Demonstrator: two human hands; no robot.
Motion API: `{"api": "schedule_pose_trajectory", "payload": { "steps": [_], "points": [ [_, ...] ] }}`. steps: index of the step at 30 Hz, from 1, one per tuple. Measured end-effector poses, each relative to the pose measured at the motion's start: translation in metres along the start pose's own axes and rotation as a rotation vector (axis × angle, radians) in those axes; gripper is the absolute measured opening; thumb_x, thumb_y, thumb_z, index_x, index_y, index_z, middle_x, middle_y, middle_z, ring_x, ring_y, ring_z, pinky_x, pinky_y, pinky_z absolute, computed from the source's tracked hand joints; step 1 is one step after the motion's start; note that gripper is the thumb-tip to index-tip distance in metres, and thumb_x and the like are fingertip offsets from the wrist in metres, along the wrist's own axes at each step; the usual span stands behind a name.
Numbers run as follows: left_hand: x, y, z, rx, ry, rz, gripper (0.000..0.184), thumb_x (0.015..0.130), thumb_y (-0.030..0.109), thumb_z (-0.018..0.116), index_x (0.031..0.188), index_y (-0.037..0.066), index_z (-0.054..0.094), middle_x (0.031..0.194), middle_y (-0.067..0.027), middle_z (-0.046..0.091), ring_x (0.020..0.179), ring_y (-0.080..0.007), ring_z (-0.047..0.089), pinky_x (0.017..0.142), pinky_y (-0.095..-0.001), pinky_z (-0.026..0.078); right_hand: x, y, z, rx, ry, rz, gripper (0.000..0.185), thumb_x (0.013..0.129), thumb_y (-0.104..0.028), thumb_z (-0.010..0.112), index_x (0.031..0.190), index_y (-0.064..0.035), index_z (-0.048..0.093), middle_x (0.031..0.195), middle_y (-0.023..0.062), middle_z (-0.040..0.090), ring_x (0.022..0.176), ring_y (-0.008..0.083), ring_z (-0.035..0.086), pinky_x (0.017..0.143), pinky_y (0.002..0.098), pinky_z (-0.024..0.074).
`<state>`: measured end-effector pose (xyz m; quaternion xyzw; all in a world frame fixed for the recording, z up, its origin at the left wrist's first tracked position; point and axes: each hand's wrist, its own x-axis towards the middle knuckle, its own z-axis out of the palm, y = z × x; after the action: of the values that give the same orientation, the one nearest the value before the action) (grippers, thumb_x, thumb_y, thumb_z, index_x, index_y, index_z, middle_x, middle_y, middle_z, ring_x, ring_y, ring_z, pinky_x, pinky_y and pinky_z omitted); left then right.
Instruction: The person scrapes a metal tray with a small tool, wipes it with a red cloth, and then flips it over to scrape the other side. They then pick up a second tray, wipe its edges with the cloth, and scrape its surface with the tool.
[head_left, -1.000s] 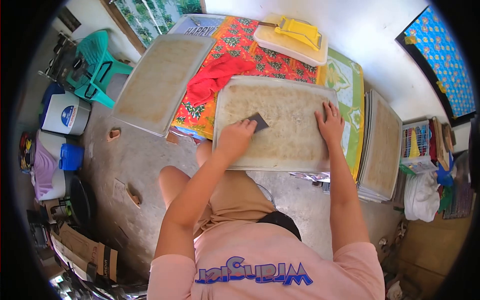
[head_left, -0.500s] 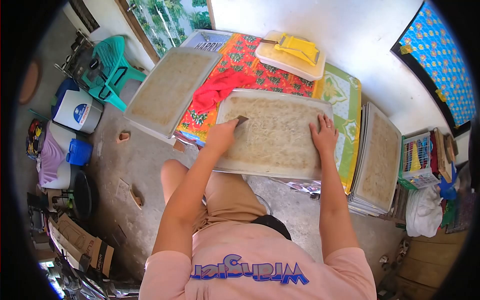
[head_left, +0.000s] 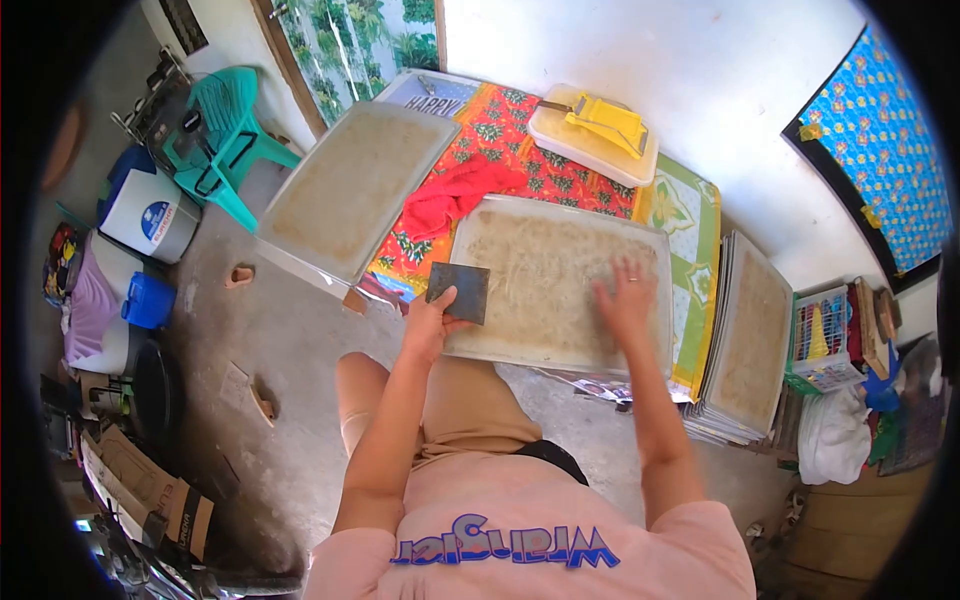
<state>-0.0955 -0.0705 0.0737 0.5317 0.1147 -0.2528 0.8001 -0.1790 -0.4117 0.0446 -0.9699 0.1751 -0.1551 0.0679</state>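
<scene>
A flat rectangular tray with a pale rim and a mottled tan surface with light streaks lies before me on the table. My left hand grips a thin, dark, square scraper plate, thumb on its face, over the tray's left edge. Slightly blurred, my right hand is above the right part of the tray, fingers spread and holding nothing. Whether its fingertips touch the surface, I cannot tell. Just behind the tray's left corner is a crumpled red cloth.
To the left lies a similar tray; a stack of trays leans at the right. At the table's back, a white tub carries a yellow tool. A green chair and a plastic basket stand farther out.
My left hand has drawn back toward me, and the scraper now shows its flat face. My right hand has moved left from the tray's right edge, over its surface.
</scene>
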Motion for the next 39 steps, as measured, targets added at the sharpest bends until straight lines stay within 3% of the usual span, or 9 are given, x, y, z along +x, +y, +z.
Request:
{"api": "schedule_pose_trajectory", "payload": {
  "steps": [2,6,13,16,21,26,33,36,39],
  "points": [
    [-0.002,-0.009,-0.001,-0.033,-0.026,-0.040,0.036,0.095,0.022,0.063,0.122,-0.001,0.055,0.108,-0.0127,0.067,0.088,-0.0257,0.071,0.071,-0.0385,0.061,-0.022,-0.052,-0.010,0.347,-0.050,-0.172,0.065,0.087,-0.046,0.066,0.140,-0.0126,0.051,0.149,0.0165,0.045,0.141,0.0380,0.035,0.114,0.0580,0.0237],
    [-0.013,-0.017,0.013,-0.053,-0.110,-0.043,0.041,0.097,0.028,0.062,0.125,-0.001,0.053,0.111,-0.0129,0.067,0.091,-0.0263,0.070,0.076,-0.0383,0.060,-0.059,-0.149,-0.058,0.381,-0.208,-0.432,0.072,0.081,-0.034,0.071,0.145,-0.0128,0.044,0.147,0.0204,0.045,0.138,0.0408,0.038,0.112,0.0580,0.0267],
    [-0.027,-0.032,0.034,0.086,-0.414,0.116,0.058,0.098,0.033,0.063,0.142,0.000,0.045,0.128,-0.0112,0.059,0.117,-0.0154,0.058,0.097,-0.0320,0.047,-0.060,-0.168,-0.035,0.729,-0.127,-0.224,0.058,0.088,0.003,0.049,0.143,-0.0129,0.045,0.130,0.0227,0.058,0.113,0.0418,0.059,0.089,0.0425,0.0513],
    [-0.030,-0.039,0.025,0.204,-0.369,0.182,0.063,0.097,0.032,0.065,0.145,-0.001,0.041,0.128,-0.0124,0.060,0.121,-0.0148,0.054,0.099,-0.0308,0.045,-0.054,-0.150,-0.020,0.830,-0.014,-0.102,0.055,0.089,0.002,0.049,0.141,-0.0140,0.048,0.122,0.0241,0.061,0.105,0.0406,0.063,0.084,0.0422,0.0518],
    [-0.020,-0.054,-0.013,0.380,-0.118,0.301,0.032,0.097,0.018,0.064,0.123,-0.002,0.059,0.095,-0.0062,0.068,0.087,-0.0119,0.064,0.079,-0.0242,0.050,-0.054,-0.114,0.000,1.028,-0.027,0.157,0.066,0.085,0.006,0.048,0.146,-0.0175,0.043,0.115,0.0158,0.065,0.083,0.0230,0.062,0.074,0.0321,0.0498],
    [-0.039,-0.034,-0.018,0.582,-0.016,0.326,0.028,0.094,0.017,0.067,0.118,0.003,0.064,0.092,-0.0057,0.068,0.079,-0.0121,0.061,0.071,-0.0257,0.048,-0.046,-0.112,-0.017,0.993,-0.029,0.110,0.079,0.078,0.012,0.050,0.150,-0.0183,0.038,0.122,0.0115,0.055,0.082,0.0105,0.053,0.069,0.0223,0.0446],
    [-0.030,-0.040,-0.027,1.188,0.211,1.108,0.038,0.087,0.016,0.069,0.123,0.004,0.062,0.102,-0.0133,0.065,0.093,-0.0257,0.061,0.076,-0.0368,0.051,-0.028,-0.111,-0.010,0.552,-0.040,-0.018,0.079,0.070,0.008,0.053,0.146,-0.0129,0.044,0.124,0.0257,0.042,0.114,0.0403,0.049,0.093,0.0393,0.0473],
    [-0.023,-0.044,-0.033,1.277,0.331,1.043,0.044,0.089,0.013,0.066,0.130,0.004,0.055,0.107,-0.0102,0.065,0.093,-0.0229,0.064,0.079,-0.0354,0.052,-0.018,-0.109,0.004,0.556,0.017,-0.011,0.077,0.068,0.006,0.054,0.142,-0.0117,0.047,0.127,0.0282,0.040,0.115,0.0456,0.046,0.097,0.0446,0.0454],
    [0.001,-0.068,-0.056,0.759,0.185,0.495,0.041,0.090,0.009,0.065,0.129,0.002,0.053,0.104,-0.0133,0.065,0.085,-0.0257,0.065,0.074,-0.0370,0.055,-0.009,-0.107,0.011,0.592,-0.005,0.005,0.075,0.067,0.005,0.055,0.141,-0.0099,0.048,0.126,0.0275,0.043,0.116,0.0455,0.045,0.099,0.0461,0.0437]
  ]
}}
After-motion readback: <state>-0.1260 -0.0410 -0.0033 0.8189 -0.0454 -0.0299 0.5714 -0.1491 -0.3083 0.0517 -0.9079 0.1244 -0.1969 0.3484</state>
